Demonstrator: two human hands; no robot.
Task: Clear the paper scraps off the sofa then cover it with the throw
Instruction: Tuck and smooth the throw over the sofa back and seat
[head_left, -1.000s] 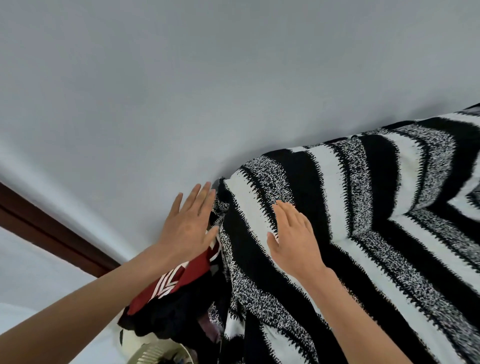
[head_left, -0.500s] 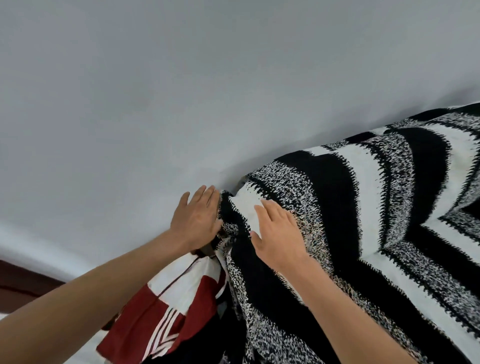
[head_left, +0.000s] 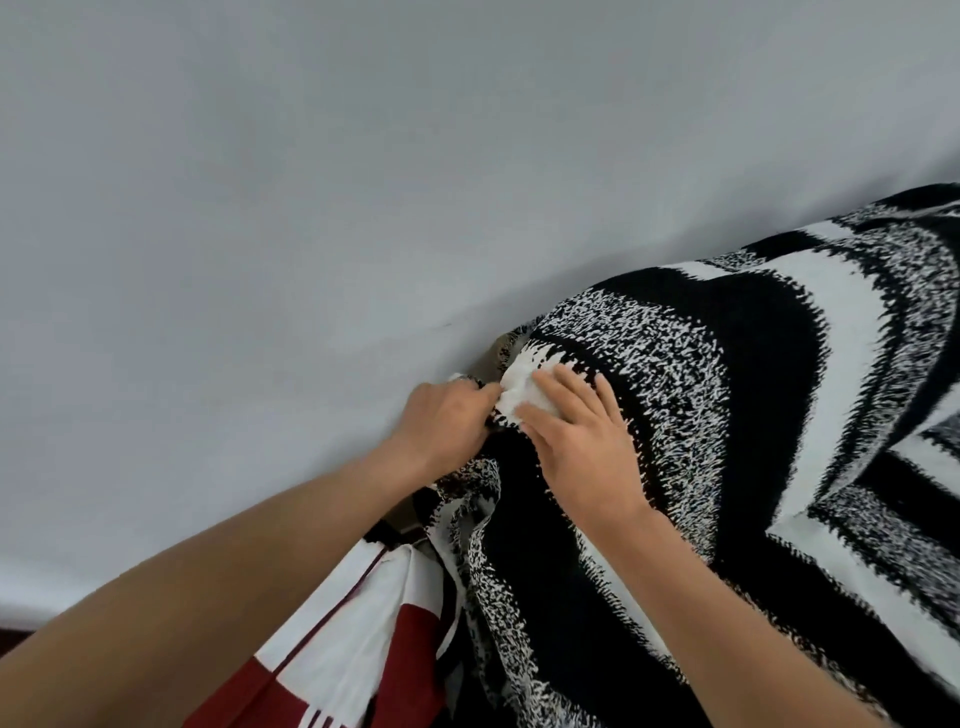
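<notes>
A black-and-white striped throw (head_left: 753, 395) lies draped over the sofa's back and left end, against the wall. A small tan patch of sofa (head_left: 493, 358) shows at the top corner. My left hand (head_left: 447, 423) pinches the throw's white corner edge with curled fingers right at the wall. My right hand (head_left: 582, 441) lies on the throw beside it, fingers nearly straight and pressing the cloth at the same corner. No paper scraps are visible.
A grey wall (head_left: 363, 182) fills the upper view, close behind the sofa. A red, white and black cloth (head_left: 353, 649) hangs below my left forearm at the sofa's end. A strip of dark floor or skirting (head_left: 13, 639) shows at lower left.
Both hands have moved up toward the sofa's top corner. My left hand went from flat and open to pinching the throw's edge; my right hand slid close beside it.
</notes>
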